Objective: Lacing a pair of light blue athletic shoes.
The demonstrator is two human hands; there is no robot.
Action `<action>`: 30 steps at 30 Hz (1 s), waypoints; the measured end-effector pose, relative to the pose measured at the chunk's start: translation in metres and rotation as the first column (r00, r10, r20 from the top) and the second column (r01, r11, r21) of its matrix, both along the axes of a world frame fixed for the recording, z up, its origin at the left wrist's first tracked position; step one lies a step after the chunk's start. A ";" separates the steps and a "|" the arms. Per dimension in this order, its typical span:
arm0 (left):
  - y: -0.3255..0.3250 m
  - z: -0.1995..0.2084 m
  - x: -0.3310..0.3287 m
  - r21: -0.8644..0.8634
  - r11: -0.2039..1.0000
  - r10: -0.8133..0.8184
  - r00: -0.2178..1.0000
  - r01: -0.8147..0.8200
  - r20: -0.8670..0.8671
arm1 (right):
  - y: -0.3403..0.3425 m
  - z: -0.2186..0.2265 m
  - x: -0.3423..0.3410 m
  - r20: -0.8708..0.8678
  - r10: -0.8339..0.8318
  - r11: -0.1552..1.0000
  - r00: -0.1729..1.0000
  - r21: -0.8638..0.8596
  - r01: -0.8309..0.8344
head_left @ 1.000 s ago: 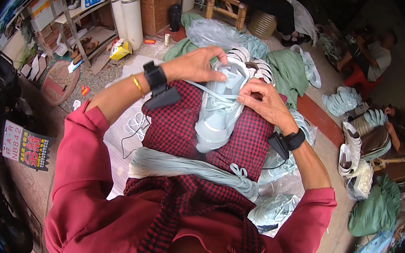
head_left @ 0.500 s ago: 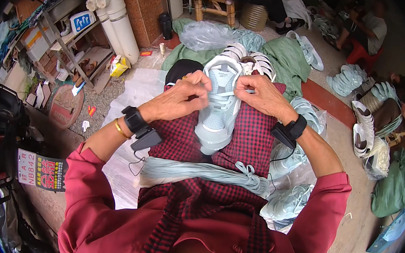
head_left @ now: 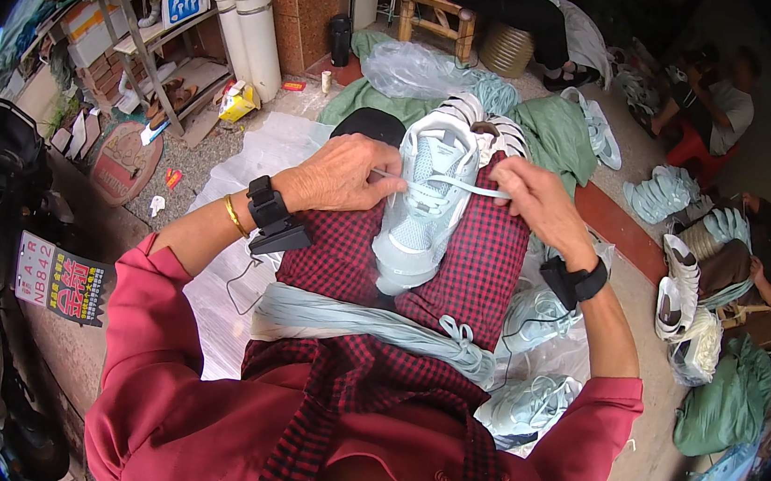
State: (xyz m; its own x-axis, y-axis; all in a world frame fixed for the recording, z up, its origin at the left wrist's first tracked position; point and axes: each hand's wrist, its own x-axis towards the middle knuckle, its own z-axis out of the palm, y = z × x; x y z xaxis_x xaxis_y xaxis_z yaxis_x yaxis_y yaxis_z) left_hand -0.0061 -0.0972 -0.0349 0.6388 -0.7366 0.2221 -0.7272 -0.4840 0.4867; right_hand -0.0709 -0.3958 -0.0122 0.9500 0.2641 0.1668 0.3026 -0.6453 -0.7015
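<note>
I had the right hand (head_left: 540, 203) pinching lace (head_left: 477, 189), stretched straight from the pale sneaker (head_left: 413, 232). The left hand (head_left: 345, 175) pinched more lace opposite.

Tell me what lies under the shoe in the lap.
Checked cloth shows along both sides of the shoe; whatever is directly beneath is covered and cannot be seen.
</note>
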 end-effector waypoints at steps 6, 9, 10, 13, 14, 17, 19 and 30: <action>0.003 0.003 -0.002 -0.188 0.978 -0.069 0.990 0.091 0.119 | 0.041 -0.002 0.000 0.134 0.088 0.950 0.987 -0.310 -0.043; -0.004 0.008 -0.006 -0.177 0.978 -0.088 0.988 0.109 0.126 | 0.040 -0.012 -0.006 0.218 0.080 0.967 0.973 -0.255 -0.022; -0.005 0.009 -0.006 -0.199 0.972 -0.084 0.972 0.129 0.221 | 0.039 -0.014 -0.008 0.306 0.138 0.935 0.942 -0.353 -0.022; -0.003 0.009 -0.004 -0.195 0.968 -0.088 0.942 0.157 0.324 | 0.028 -0.013 -0.008 0.021 0.221 0.968 0.975 -0.125 -0.217; -0.001 0.005 -0.002 -0.181 0.966 -0.108 0.920 0.187 0.378 | 0.022 -0.010 -0.007 -0.315 0.328 0.933 0.891 0.258 -0.253; 0.004 0.001 -0.001 -0.158 0.961 -0.131 0.874 0.229 0.467 | -0.007 0.017 -0.010 -0.460 0.050 0.993 0.886 0.122 0.007; 0.006 -0.002 0.001 -0.153 0.959 -0.131 0.853 0.238 0.506 | -0.013 0.005 -0.008 -0.207 -0.052 0.988 0.977 -0.153 0.020; 0.004 -0.006 0.003 -0.074 0.980 -0.099 0.772 0.186 0.627 | 0.048 -0.019 -0.016 0.368 0.143 0.933 0.919 -0.361 0.000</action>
